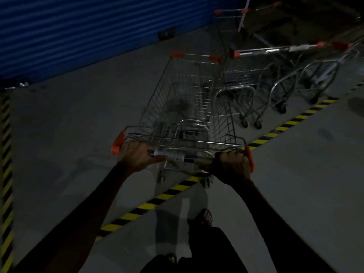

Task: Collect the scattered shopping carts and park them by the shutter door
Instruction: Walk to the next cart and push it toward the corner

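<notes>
Your left hand [136,154] and right hand [232,166], fingers wrapped round the handle [177,155], steer a cart [187,99] toward parked carts [275,79] beside the blue shutter door [78,32], far right; this one seems not yet parked.

Parked carts [285,75] motion-blurred, cut off at right edge; far row too dark.

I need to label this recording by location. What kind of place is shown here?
Probably a store's loading or cart storage area, dimly lit. A blue shutter door stands by a bare concrete floor marked with yellow-black hazard tape, and a row of parked shopping carts is nearby.
</notes>
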`<state>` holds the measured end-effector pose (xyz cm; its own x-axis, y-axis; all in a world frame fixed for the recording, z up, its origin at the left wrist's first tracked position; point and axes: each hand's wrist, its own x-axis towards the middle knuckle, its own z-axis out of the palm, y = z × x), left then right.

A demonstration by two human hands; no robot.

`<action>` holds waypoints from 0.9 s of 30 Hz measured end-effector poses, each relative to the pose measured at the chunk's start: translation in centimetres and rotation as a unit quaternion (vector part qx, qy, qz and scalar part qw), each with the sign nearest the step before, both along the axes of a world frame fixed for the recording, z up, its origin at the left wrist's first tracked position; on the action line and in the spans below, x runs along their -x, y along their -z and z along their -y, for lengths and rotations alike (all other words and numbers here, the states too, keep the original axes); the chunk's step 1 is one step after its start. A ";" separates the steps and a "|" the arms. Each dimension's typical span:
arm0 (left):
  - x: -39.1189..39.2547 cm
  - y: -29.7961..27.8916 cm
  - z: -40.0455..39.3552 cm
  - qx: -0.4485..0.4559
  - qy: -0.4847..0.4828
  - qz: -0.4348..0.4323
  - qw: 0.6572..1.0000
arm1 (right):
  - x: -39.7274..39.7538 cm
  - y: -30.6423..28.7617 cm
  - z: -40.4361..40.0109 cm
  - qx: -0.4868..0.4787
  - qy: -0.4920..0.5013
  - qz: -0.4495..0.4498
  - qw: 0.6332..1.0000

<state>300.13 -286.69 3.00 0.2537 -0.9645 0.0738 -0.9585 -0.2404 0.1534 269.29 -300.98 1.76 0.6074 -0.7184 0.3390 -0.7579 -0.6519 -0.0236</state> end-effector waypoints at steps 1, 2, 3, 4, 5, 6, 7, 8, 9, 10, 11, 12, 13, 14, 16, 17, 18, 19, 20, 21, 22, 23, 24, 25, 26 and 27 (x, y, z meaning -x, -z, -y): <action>-0.4 -0.2 1.3 0.020 -0.005 -0.009 1.000 | -0.7 -0.2 1.6 -0.008 -0.006 -0.008 1.000; -0.9 -0.2 2.6 0.032 -0.013 -0.010 0.999 | -1.4 -0.6 3.1 -0.017 -0.007 -0.020 1.000; -1.5 -0.2 3.8 0.031 -0.023 -0.003 0.999 | -2.2 -1.0 4.4 -0.027 -0.004 -0.032 0.999; -2.2 0.0 5.1 0.014 -0.037 0.016 0.999 | -3.1 -1.4 5.6 -0.034 0.001 -0.046 0.998; -3.0 0.0 6.4 -0.008 -0.053 0.030 0.998 | -3.8 -1.9 6.7 -0.044 0.006 -0.063 0.997; -3.8 0.1 7.6 -0.029 -0.072 0.034 0.996 | -4.6 -2.2 7.9 -0.061 0.009 -0.074 0.995; -4.5 0.1 8.8 -0.042 -0.087 0.028 0.995 | -5.2 -2.4 9.0 -0.080 0.006 -0.072 0.994; -5.2 0.0 9.8 -0.048 -0.097 0.016 0.994 | -5.9 -2.6 10.1 -0.089 0.001 -0.065 0.994; -5.7 -0.2 10.7 -0.048 -0.102 0.008 0.994 | -6.6 -2.8 11.2 -0.085 -0.006 -0.058 0.995; -6.3 -0.3 11.6 -0.040 -0.102 0.002 0.994 | -7.3 -2.8 12.2 -0.071 -0.014 -0.055 0.996; -6.8 -0.3 12.4 -0.030 -0.100 -0.002 0.995 | -8.1 -2.7 13.3 -0.058 -0.017 -0.056 0.997; -7.3 -0.5 13.3 -0.024 -0.097 -0.003 0.995 | -8.9 -2.7 14.4 -0.046 -0.015 -0.053 0.997; -7.9 -0.6 14.1 -0.020 -0.093 0.003 0.995 | -9.6 -2.2 15.4 -0.032 -0.014 -0.045 0.998; -8.5 -0.6 14.9 -0.021 -0.092 0.008 0.995 | -10.2 -1.9 16.4 -0.021 -0.017 -0.032 0.999; -9.9 -0.4 16.2 -0.020 -0.092 0.009 0.996 | -11.5 -1.2 18.0 -0.022 -0.027 -0.027 0.999; -10.7 -0.5 16.8 -0.019 -0.093 0.003 0.996 | -12.1 -1.1 18.7 -0.031 -0.033 -0.035 0.998; -11.5 -0.4 17.3 -0.019 -0.089 -0.002 0.996 | -12.9 -1.2 19.3 -0.044 -0.032 -0.052 0.997; -12.2 -0.4 17.8 -0.016 -0.086 -0.008 0.996 | -13.6 -1.3 19.8 -0.051 -0.028 -0.074 0.996; -12.8 -0.4 18.2 -0.014 -0.081 -0.010 0.997 | -14.3 -1.3 20.3 -0.056 -0.022 -0.094 0.994; -13.5 -0.3 18.6 -0.011 -0.077 -0.010 0.997 | -14.9 -1.4 20.7 -0.055 -0.018 -0.101 0.993; -14.1 -0.4 19.0 -0.015 -0.080 -0.009 0.997 | -15.5 -1.5 21.0 -0.043 -0.019 -0.087 0.995; -14.5 -0.5 19.4 -0.017 -0.079 -0.005 0.997 | -15.9 -1.3 21.3 -0.027 -0.023 -0.069 0.997; -14.9 -0.5 19.7 -0.023 -0.081 -0.004 0.996 | -16.1 -1.4 21.5 -0.024 -0.026 -0.069 0.997; -15.2 -0.5 19.9 -0.024 -0.083 -0.007 0.996 | -16.3 -1.2 21.7 -0.031 -0.029 -0.086 0.995; -15.5 -0.5 20.1 -0.021 -0.083 -0.015 0.996 | -16.4 -0.8 22.0 -0.034 -0.032 -0.101 0.994; -15.9 -0.3 20.3 -0.010 -0.080 -0.024 0.996 | -16.5 -0.7 22.2 -0.036 -0.036 -0.105 0.993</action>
